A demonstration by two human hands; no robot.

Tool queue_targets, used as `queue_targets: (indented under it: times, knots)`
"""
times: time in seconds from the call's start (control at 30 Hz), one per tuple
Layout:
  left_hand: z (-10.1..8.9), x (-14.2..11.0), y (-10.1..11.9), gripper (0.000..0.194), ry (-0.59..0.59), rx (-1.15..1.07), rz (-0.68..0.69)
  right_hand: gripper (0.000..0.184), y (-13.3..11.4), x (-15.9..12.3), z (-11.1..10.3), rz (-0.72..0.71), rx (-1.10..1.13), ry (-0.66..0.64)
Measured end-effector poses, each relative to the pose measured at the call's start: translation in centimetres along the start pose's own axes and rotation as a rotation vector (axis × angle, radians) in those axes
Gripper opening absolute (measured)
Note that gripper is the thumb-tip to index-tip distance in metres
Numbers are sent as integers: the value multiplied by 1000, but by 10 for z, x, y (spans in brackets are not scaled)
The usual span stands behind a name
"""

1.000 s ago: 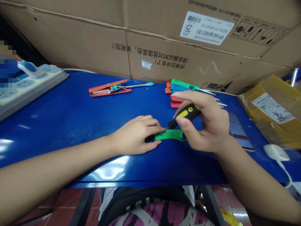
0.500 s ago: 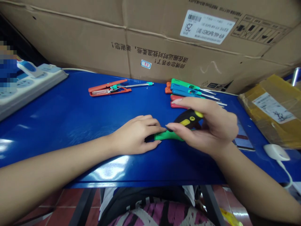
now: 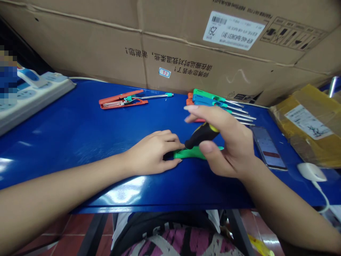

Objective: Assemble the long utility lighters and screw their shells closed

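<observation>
Low over the blue table, my left hand holds the left end of a green long-necked lighter between thumb and fingers, pressing it down. A short screwdriver with a black and yellow handle leans over the lighter, its lower end beside my left fingertips. Its tip is hidden. My right hand is loosely around the handle's upper end, with the index finger stretched out and the thumb nearer me. Behind my right hand lies a group of several lighters in green, blue and orange, partly covered by my fingers.
An opened orange lighter shows its inner parts at the back. At left is a white power strip. A phone, a white corded device and a taped parcel lie right. A large carton walls the back.
My right hand has shifted left and its fingers have loosened and spread around the screwdriver handle, which now tilts differently. More of the phone shows. My left hand stays on the green lighter.
</observation>
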State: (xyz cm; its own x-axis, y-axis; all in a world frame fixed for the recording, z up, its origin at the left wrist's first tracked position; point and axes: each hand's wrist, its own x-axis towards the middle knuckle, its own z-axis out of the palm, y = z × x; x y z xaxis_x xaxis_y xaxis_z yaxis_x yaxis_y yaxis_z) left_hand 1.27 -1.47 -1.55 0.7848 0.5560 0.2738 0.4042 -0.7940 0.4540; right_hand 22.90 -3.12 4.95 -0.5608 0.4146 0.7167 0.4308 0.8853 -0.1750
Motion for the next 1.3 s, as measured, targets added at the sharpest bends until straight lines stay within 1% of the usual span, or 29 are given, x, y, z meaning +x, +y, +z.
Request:
queue_targets:
  times: [0.07,0.13,0.23,0.3,0.33,0.37,0.5,0.53,0.63,0.7,0.77,0.9,0.97,1.07,1.13,1.23,1.3]
  knots:
    - [0,0,0,23,1,-4,1,42,0,0,-1,20,68,-41]
    - [0,0,-1,25,6,-4,1,40,0,0,-1,4,65,-25]
    - [1,0,-1,27,7,-9,-6,32,0,-1,-1,-44,-66,46]
    - [1,1,-1,28,2,-12,-8,29,1,-3,0,-31,-145,67]
    - [1,1,-1,28,2,-10,-7,27,2,-3,0,-22,-148,74]
    - [1,1,-1,28,2,-7,-6,27,3,-4,1,-12,-118,75]
    - [0,-1,-1,27,-1,-5,-1,42,5,-4,2,39,86,15]
    - [0,-1,-1,27,0,-7,-3,41,5,-3,2,41,100,8]
    - [0,0,-1,29,12,-9,-4,28,5,0,2,-20,13,93]
    - [1,0,-1,30,16,-14,-2,25,5,0,1,-53,-70,136]
    - [1,0,-1,29,14,-17,-2,22,6,0,0,-46,-88,102]
    - [1,-1,0,26,-2,-26,-4,39,6,-2,-3,17,32,-30]
    - [1,-1,0,26,0,-23,-8,36,6,-2,-3,1,0,-19]
    - [0,0,-1,27,4,-20,-8,29,6,-3,-3,-34,-138,50]
    - [0,0,-1,27,2,-16,-11,29,7,-3,-3,-28,-152,30]
    - [0,-1,-2,26,-4,-19,-11,37,8,-3,-3,-2,10,-61]
    - [0,-1,-2,26,-5,-28,-10,42,8,-3,-2,3,110,-82]
